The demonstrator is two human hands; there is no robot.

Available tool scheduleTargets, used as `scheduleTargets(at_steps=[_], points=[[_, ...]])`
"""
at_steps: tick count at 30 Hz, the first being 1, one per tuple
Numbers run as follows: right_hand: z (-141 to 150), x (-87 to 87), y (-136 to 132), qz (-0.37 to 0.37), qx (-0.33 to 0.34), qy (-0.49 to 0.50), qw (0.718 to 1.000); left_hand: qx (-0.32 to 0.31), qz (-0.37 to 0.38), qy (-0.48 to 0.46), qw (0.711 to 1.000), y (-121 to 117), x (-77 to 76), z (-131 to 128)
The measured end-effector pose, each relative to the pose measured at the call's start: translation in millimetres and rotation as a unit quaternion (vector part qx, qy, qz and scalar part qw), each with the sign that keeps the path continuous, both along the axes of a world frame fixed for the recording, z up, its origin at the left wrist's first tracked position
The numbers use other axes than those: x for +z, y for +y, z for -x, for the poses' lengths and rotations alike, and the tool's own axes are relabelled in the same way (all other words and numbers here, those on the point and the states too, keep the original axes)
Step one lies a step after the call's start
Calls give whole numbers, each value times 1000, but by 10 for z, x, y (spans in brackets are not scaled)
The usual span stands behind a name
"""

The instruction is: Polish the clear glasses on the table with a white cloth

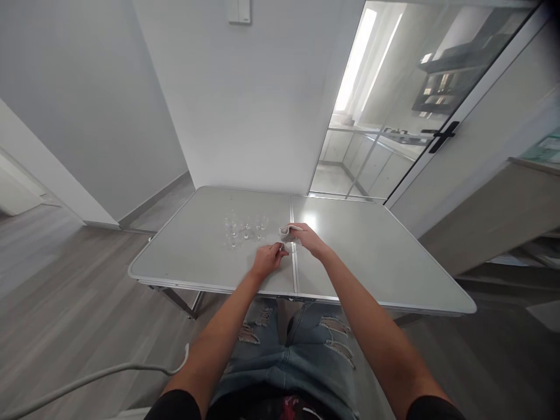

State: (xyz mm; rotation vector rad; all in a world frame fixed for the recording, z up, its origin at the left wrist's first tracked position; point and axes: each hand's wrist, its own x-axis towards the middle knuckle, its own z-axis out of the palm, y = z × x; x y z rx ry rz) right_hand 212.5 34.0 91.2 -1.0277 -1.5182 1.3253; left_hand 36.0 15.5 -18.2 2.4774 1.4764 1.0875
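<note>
Both hands meet over the middle of the table (367, 256), a little toward 6 o'clock from its centre, above the metal seam (294, 274) that runs from 12 to 6 o'clock. The left hand (268, 259) is narrow, its fingers pinched around the lower end of a small clear glass (291, 247). The right hand (305, 235), at about 2 o'clock from the left one, is closed on a folded white cloth (286, 232), which lies against the upper part of that glass. How far the cloth reaches inside the glass cannot be told, as the fingers and folds cover it.

Toward 10 o'clock from the hands, a group of clear glasses (247, 228) stands on the left half of the table, close together and apart from the hands. They are so transparent that their exact number is hard to make out.

Past the table, a pale wall (245, 116) rises at 12 o'clock, with a white switch (239, 10) high on it. At 1 o'clock is a glazed door (371, 105) with a black handle (444, 137). A grey hose (118, 368) curves in at 7 o'clock, near the left forearm.
</note>
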Motion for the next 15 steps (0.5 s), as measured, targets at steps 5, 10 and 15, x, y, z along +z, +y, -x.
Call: scheduleTargets(at_steps=[5, 10, 15], points=[[32, -335, -102, 66, -91, 226, 968, 35, 2, -45, 998, 10, 10, 15], [247, -608, -318, -20, -182, 185, 965, 59, 15, -108, 992, 39, 18, 17], [321, -548, -491, -310, -134, -134, 932, 64, 19, -132, 989, 97, -31, 36]])
